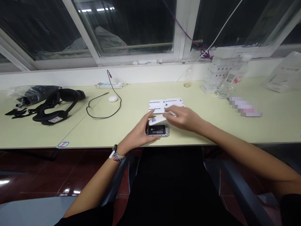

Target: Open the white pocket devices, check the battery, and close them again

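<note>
A phone (167, 131) lies on the table near its front edge with its back off, and a black battery (157, 129) marked 3000mAh shows inside. My left hand (140, 130) is curved round the phone's left end, thumb along the near side and forefinger raised by the far side. Just above the phone, tilted, is a white phone back cover (157, 119). My right hand (185, 118) pinches the cover's right end, slightly blurred. Behind the hands lie white cards (158, 103) with black markings, partly covered by my right hand.
At left are a black headset (50, 114), a black cable (100, 118), a white round object (113, 99) and a power strip (110, 85). White boxes (211, 77), a clear plastic bottle (227, 89) and a blurred-out flat object (244, 107) are at right. Windows line the back.
</note>
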A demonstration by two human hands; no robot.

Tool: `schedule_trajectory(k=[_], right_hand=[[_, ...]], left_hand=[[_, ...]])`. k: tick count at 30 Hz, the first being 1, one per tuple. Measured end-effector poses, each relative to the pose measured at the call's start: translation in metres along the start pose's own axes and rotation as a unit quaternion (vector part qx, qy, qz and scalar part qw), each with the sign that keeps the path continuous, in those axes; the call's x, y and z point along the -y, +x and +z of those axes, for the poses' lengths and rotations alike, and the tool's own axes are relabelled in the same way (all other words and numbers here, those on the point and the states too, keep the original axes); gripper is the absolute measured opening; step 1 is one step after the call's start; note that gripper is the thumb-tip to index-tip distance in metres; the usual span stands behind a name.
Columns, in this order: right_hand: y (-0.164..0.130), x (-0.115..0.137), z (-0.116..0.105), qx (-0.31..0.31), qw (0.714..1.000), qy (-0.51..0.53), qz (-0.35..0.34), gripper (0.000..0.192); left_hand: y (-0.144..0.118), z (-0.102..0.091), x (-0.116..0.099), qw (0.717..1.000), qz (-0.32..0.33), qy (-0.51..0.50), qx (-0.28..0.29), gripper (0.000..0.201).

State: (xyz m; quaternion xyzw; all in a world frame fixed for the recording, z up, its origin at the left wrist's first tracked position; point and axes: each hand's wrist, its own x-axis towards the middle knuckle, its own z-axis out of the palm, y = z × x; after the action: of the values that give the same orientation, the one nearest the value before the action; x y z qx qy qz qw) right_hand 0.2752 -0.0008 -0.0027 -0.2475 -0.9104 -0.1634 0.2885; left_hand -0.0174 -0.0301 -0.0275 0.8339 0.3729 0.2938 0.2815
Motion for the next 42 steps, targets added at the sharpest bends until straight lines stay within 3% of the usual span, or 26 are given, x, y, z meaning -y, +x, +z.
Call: schedule_trajectory(k=[2, 4, 7, 10, 15, 19, 23, 27, 30, 34, 37, 42], right_hand=[[0.001, -0.019, 0.002, -0.055, 0.994, 0.021, 0.096, 0.031], [0.002, -0.039, 0.005, -0.081, 0.97, 0.065, 0.22, 0.037], [0.0, -0.057, 0.007, -0.051, 0.916, 0.119, 0.379, 0.057], [-0.005, -0.057, 0.005, 0.025, 0.885, 0.139, 0.445, 0.067], [-0.004, -0.048, 0.0, 0.122, 0.86, 0.104, 0.485, 0.046], [-0.006, -0.053, 0.002, 0.118, 0.865, 0.116, 0.473, 0.047], [-0.01, -0.058, 0.004, 0.125, 0.872, 0.115, 0.458, 0.046], [-0.011, -0.058, 0.003, 0.129, 0.883, 0.077, 0.445, 0.033], [-0.004, -0.048, 0.003, 0.096, 0.901, 0.093, 0.413, 0.022], [0.016, -0.02, 0.01, 0.106, 0.943, 0.206, 0.241, 0.014], [0.036, 0.003, 0.022, 0.163, 0.942, 0.281, 0.086, 0.011], [0.065, 0.021, 0.041, 0.208, 0.931, 0.299, -0.009, 0.01]], left_hand=[[0.0, 0.001, 0.001, 1.0, -0.007, 0.005, -0.002, 0.115], [0.0, 0.001, 0.001, 1.0, -0.008, 0.014, -0.004, 0.114], [0.0, 0.001, 0.0, 0.999, 0.0, 0.037, -0.007, 0.105], [0.0, 0.0, -0.002, 0.998, 0.006, 0.057, -0.001, 0.096], [-0.001, -0.009, -0.003, 0.993, -0.024, 0.116, -0.007, 0.101], [-0.002, -0.015, -0.004, 0.988, -0.055, 0.145, -0.002, 0.108], [-0.006, -0.02, 0.001, 0.991, -0.04, 0.127, 0.019, 0.104], [-0.01, -0.023, 0.007, 0.995, -0.034, 0.093, 0.031, 0.101], [-0.01, -0.023, 0.009, 0.996, -0.036, 0.079, 0.029, 0.102], [-0.009, -0.022, 0.01, 0.997, -0.032, 0.061, 0.026, 0.105], [-0.008, -0.023, 0.013, 0.998, -0.033, 0.049, 0.028, 0.106], [-0.008, -0.023, 0.016, 0.998, -0.043, 0.025, 0.027, 0.113]])
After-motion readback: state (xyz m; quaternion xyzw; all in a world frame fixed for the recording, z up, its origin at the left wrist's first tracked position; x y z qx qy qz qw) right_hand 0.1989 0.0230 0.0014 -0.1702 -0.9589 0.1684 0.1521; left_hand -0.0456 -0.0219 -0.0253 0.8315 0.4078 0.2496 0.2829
